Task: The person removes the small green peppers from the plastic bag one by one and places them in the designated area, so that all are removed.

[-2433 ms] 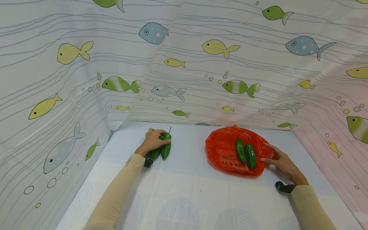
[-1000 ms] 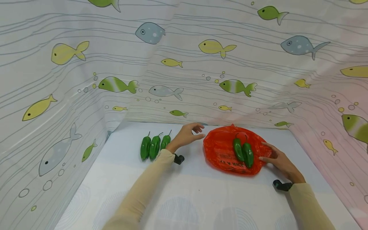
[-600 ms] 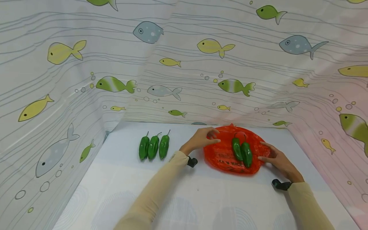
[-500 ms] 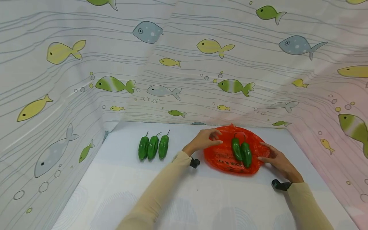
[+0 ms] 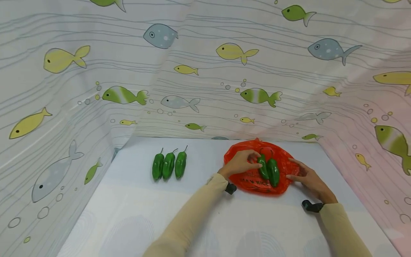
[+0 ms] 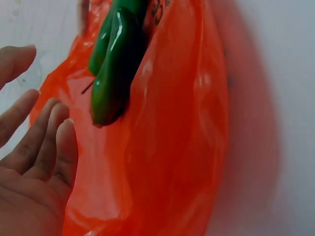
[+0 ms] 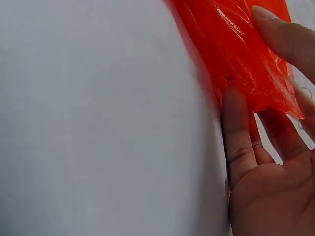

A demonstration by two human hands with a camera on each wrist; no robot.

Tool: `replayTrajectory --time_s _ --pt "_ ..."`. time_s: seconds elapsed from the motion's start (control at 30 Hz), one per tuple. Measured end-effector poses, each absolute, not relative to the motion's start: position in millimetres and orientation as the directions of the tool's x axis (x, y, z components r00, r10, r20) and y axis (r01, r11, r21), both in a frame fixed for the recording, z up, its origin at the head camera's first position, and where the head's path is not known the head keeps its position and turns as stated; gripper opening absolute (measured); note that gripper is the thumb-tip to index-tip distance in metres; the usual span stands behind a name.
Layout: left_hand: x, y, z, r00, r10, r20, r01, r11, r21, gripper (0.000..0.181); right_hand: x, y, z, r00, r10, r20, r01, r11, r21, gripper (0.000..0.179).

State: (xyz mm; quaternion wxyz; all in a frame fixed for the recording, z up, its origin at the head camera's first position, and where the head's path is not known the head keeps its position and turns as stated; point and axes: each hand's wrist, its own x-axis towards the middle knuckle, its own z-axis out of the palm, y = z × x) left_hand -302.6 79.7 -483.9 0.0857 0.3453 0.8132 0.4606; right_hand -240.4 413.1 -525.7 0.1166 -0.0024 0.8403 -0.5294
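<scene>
A red plastic bag [image 5: 247, 180] with dark print lies flat on the table. Two green chili peppers, the left one [image 5: 263, 170] and the right one [image 5: 273, 173], rest on it side by side. My left hand [image 5: 242, 163] is over the bag's left part, its fingers spread beside the left pepper. In the left wrist view, a gap shows between those fingers and the peppers [image 6: 110, 83]. At the bag's right edge my right hand [image 5: 309, 180] holds the plastic, thumb on top and fingers beneath, as the right wrist view shows.
Three more green chili peppers [image 5: 168, 166] stand in a row on the left of the white table [image 5: 199, 200]. A curtain printed with fish [image 5: 205, 82] rises behind and at both sides. Each wrist wears a small black camera [image 5: 230, 188].
My left hand has let go of a pepper at the end of the left row and moved right, over the bag to its peppers. My right hand has stayed at the bag's edge.
</scene>
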Motion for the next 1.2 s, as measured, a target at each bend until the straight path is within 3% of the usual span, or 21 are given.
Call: replayTrajectory --time_s 0.27,0.6,0.9,1.2 --pt "-304 99 -498 -0.81 0.569 0.141 0.405 0.369 0.837 0.046 -240 414 -530 -0.975 -0.122 -0.187 0.122 0.41 -0.904 0.094" --pt "-306 116 -505 -0.875 0.482 0.05 0.275 0.408 0.871 0.062 -240 415 -529 -0.975 -0.116 -0.189 0.117 0.457 -0.882 0.097" --pt "-307 127 -509 -0.873 0.488 0.002 0.239 0.425 0.873 0.075 -241 416 -529 -0.977 -0.125 -0.171 0.099 0.443 -0.891 0.092" --pt "-308 134 -508 -0.875 0.483 -0.033 0.206 0.434 0.877 0.071 -243 419 -534 -0.978 -0.128 -0.165 0.092 0.446 -0.89 0.094"
